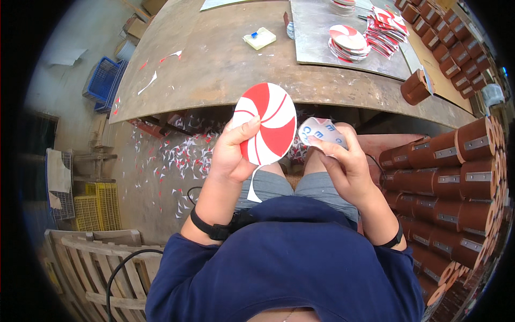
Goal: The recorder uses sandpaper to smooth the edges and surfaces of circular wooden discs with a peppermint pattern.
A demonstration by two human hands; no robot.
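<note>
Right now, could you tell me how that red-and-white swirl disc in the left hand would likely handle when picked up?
The swirl disc probably stays stiff: pinched at one edge by the left hand, it stands flat. It looks thin, so likely light.

Swirl disc [266, 123]: round, flat, red-and-white pinwheel pattern, held upright with its face to the camera, a thin white strip dangling from its lower edge.
Backing piece [321, 131]: small, pale, rounded, blue-marked, just beside the swirl disc's right edge.

A round white label sheet with blue and red print [322, 131] sits in the right hand [346, 166]; a small yellowish packet with a blue spot [259, 38] lies on the workbench [214, 59].
</note>
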